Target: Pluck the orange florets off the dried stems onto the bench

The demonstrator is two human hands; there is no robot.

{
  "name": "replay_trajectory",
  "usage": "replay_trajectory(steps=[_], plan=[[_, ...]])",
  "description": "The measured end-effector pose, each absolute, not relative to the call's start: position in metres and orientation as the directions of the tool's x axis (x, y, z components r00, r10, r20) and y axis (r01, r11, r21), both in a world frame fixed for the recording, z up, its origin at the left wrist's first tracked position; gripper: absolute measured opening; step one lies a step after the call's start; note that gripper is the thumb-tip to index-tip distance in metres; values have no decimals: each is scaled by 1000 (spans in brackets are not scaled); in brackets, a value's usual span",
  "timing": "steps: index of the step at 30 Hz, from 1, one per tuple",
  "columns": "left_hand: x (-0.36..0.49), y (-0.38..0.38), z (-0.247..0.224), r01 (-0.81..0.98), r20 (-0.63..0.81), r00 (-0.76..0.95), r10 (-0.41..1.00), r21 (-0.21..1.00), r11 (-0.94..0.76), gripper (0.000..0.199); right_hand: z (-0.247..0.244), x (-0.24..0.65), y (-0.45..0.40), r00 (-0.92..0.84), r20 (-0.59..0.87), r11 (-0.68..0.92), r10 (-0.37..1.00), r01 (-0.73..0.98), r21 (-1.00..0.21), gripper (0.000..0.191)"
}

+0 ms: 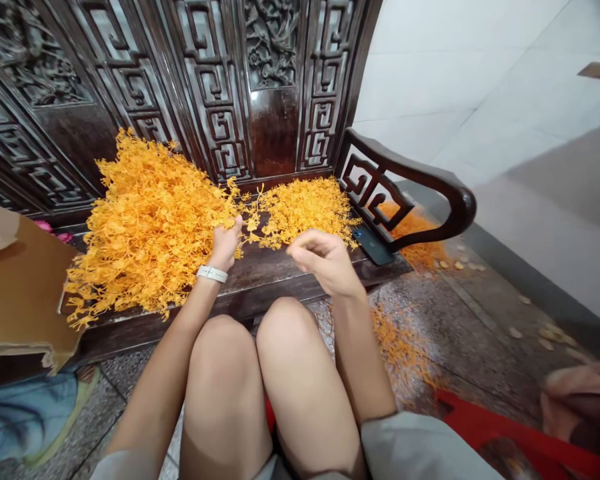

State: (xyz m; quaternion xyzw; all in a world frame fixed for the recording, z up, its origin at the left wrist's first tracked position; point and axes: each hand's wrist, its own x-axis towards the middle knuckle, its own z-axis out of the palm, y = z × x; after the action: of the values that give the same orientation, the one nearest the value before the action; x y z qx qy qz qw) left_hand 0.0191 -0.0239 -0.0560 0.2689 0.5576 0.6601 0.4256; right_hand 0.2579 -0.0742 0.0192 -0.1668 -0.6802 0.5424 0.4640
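Note:
Two heaps of dried orange cordyceps strands lie on a dark carved wooden bench seat [260, 273]. The larger heap [150, 220] fills the left side, and a smaller heap [305, 210] sits to its right. My left hand [226, 243], with a white watch [211, 273] on its wrist, is closed at the right edge of the larger heap and pinches strands. My right hand [323, 260] hangs above the bench front, just below the smaller heap, with its fingers curled together. Nothing shows in its grip.
A dark phone [373, 245] lies by the bench's carved armrest [410, 180]. Cardboard [20, 293] juts in at left. Orange strands [400, 347] and pale flakes lie on the speckled floor. A red object [500, 427] sits at lower right, beside another person's limb [585, 400].

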Motion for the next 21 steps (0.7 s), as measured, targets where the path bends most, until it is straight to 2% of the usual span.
replay_trajectory(steps=[1, 3, 4, 6, 9, 13, 17, 21], plan=[[21, -26, -53, -261, -106, -479, 871, 965, -26, 44, 13, 254, -67, -451, 384, 372, 805, -121, -921, 26], [25, -29, -50, -255, -91, -447, 890, 967, -29, 40, 0, 246, -57, -377, 317, 403, 870, 177, -898, 30], [27, -30, -49, -251, -87, -429, 899, 968, -26, 38, -6, 243, -54, -373, 305, 419, 876, 279, -864, 35], [33, -32, -47, -229, -79, -398, 914, 973, -16, 37, -16, 240, -52, -400, 287, 438, 870, 363, -822, 44], [40, -33, -44, -198, -64, -356, 932, 980, -8, 38, -22, 239, -50, -452, 273, 445, 849, 335, -830, 49], [47, -35, -39, -204, -42, -220, 975, 979, -4, 46, -28, 240, -43, -488, 301, 470, 819, 269, -841, 32], [49, -40, -36, -77, 72, -81, 994, 994, -78, 54, -36, 242, -35, -319, 354, 414, 879, 142, -899, 37], [53, -41, -35, -11, 123, 119, 985, 992, -122, 43, -41, 240, -32, -204, 335, 358, 920, 90, -929, 48]])
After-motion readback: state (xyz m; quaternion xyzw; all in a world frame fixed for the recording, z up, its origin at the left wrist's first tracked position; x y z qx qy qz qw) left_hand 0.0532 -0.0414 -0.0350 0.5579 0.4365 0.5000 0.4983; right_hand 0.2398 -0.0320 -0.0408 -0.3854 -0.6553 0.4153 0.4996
